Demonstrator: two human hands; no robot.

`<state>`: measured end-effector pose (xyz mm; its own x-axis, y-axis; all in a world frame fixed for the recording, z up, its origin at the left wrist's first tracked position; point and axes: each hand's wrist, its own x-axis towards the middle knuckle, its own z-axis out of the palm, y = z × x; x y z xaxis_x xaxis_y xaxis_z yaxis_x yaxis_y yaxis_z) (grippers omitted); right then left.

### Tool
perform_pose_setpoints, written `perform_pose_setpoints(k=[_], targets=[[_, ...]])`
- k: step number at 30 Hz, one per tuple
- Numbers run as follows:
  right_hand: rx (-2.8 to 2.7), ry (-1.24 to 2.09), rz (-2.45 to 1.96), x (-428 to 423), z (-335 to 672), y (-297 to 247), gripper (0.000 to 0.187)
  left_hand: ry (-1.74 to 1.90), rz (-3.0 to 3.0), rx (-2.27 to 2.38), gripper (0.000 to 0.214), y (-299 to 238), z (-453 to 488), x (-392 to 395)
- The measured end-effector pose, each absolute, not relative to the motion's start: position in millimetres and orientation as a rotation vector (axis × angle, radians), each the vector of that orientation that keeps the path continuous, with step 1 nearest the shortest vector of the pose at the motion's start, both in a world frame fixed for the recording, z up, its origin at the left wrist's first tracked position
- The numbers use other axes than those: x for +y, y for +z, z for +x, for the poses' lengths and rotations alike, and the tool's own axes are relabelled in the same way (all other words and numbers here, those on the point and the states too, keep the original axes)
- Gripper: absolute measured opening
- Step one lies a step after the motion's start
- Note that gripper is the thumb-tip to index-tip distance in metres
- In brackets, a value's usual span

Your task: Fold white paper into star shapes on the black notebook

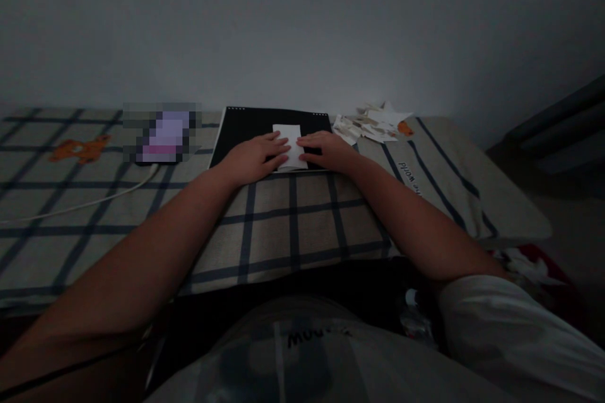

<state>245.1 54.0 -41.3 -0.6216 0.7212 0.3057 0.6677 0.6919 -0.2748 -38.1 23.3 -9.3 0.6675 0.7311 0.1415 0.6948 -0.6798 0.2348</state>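
A small white sheet of paper [289,138] lies on a black board [246,129] on the checked bedcover. My left hand [258,156] rests flat on the paper's left side, fingers stretched out and pressing down. My right hand [326,150] lies flat on the paper's right side, fingers pointing left toward the other hand. Both hands touch the paper; neither grips it.
A pile of folded paper pieces [371,124] sits right of the board. A phone [163,135] with a white cable [94,200] lies to the left. The checked bedcover [293,220] ends at a plain wall behind and drops off at the right.
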Motion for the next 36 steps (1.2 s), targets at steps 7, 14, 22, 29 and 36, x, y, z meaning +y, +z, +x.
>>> perform_pose_setpoints(k=[7,14,22,29,36], targets=[[-2.517,0.227,-1.078,53,245,-37,0.042,0.220,2.690,1.174,0.068,-12,-43,28],[-2.535,0.211,-1.090,50,244,-35,0.039,0.189,2.679,1.168,0.067,-9,-43,27],[-2.571,0.184,-1.099,51,244,-34,0.038,0.374,2.604,1.204,0.062,-17,-42,35],[-2.555,0.191,-1.115,48,244,-33,0.037,0.517,2.582,1.230,0.042,-20,-43,49],[-2.553,0.181,-1.135,49,243,-35,0.035,0.341,2.628,1.141,0.050,-12,-51,51]])
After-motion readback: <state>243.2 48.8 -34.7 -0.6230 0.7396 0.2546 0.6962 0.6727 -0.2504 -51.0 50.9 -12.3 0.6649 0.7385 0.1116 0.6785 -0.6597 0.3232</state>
